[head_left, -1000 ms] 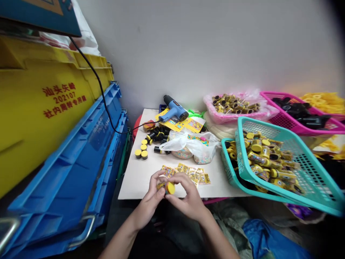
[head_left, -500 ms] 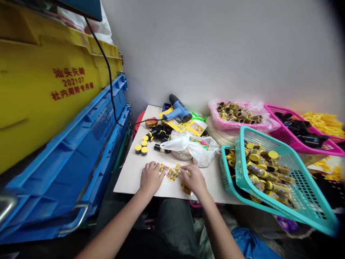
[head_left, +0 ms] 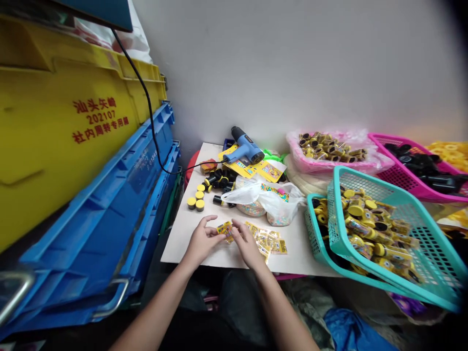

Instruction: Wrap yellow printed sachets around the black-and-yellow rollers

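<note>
Between my two hands, just above the near part of the white table, is a small yellow printed label [head_left: 224, 228]. My left hand [head_left: 203, 240] has its thumb against the label's lower left side, with its fingers curled behind. At the label's right edge, the thumb and forefinger of my right hand [head_left: 248, 243] are closed on it. Several more yellow printed labels [head_left: 274, 242] lie loosely spread on the tabletop just right of my right hand.
Beyond my hands lie yellow-capped black pieces [head_left: 199, 195], a plastic bag of colourful beads [head_left: 280, 209] and a blue heat gun [head_left: 245, 150]. Turquoise baskets [head_left: 431, 234] of filled tubes overhang the table's right side. Blue crates [head_left: 91, 224] line the left.
My hands have lifted from the tabletop labels and come together, now holding one label between them. The other labels on the right are more exposed. The view has shifted slightly.
</note>
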`<state>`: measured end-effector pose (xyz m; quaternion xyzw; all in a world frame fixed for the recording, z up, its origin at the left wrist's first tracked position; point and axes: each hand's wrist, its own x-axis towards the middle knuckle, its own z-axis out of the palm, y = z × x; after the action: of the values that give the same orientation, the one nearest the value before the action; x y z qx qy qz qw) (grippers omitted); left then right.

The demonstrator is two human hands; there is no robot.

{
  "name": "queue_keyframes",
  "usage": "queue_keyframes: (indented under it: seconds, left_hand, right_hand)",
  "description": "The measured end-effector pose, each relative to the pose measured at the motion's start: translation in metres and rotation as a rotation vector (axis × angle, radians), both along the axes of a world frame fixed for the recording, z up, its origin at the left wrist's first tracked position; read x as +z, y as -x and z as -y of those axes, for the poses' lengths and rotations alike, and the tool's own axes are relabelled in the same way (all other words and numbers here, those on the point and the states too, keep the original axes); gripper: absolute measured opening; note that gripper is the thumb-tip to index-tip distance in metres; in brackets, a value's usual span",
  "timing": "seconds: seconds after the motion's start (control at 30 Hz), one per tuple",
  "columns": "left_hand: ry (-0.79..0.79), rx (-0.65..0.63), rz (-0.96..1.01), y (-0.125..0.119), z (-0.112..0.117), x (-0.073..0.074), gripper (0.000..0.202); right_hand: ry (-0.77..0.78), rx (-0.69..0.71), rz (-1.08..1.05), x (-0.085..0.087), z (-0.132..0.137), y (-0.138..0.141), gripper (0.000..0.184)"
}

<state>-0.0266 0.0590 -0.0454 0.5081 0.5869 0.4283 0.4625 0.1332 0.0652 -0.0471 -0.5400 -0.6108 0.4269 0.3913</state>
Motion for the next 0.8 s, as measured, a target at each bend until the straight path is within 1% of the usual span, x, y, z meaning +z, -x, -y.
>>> queue_keyframes:
  seconds: [0.1,0.17,0.27,0.37,0.43,0.5,0.53,0.63,0.67,0.73,0.8]
  left_hand:
    - [0.068,-0.057,0.181,0.002,0.01,0.015,0.065]
    - [0.084,-0.051,0.232,0.004,0.016,0.019,0.064]
    - [0.032,0.027,0.25,0.007,0.022,0.019,0.055]
    - [-0.017,0.091,0.234,0.01,0.025,0.019,0.046]
    - [-0.013,0.086,0.217,0.015,0.026,0.02,0.034]
    - [0.007,0.106,0.203,0.023,0.026,0.022,0.023]
    - [0.016,0.138,0.195,0.028,0.027,0.022,0.02]
    - [0.04,0.255,0.159,0.042,0.029,0.022,0.022]
    - [0.044,0.283,0.141,0.047,0.031,0.021,0.024]
    - [0.045,0.326,0.113,0.057,0.033,0.018,0.026]
    - [0.035,0.359,0.125,0.066,0.036,0.015,0.028]
  right_hand:
    - [0.195,0.146,-0.273,0.011,0.001,0.01,0.035]
    - [0.257,0.162,-0.351,0.017,0.002,0.014,0.034]
    - [0.267,0.097,-0.375,0.02,0.007,0.019,0.037]
    - [0.207,0.074,-0.4,0.016,0.012,0.024,0.042]
    - [0.176,0.086,-0.351,0.013,0.009,0.027,0.04]
    - [0.117,0.097,-0.213,0.012,-0.001,0.033,0.033]
    - [0.06,0.097,-0.126,0.012,-0.01,0.038,0.031]
    - [-0.173,0.083,0.124,0.014,-0.045,0.064,0.029]
    - [-0.233,0.085,0.19,0.014,-0.056,0.074,0.032]
    - [-0.292,0.103,0.275,0.012,-0.075,0.095,0.041]
    - [-0.29,0.12,0.291,0.01,-0.084,0.107,0.037]
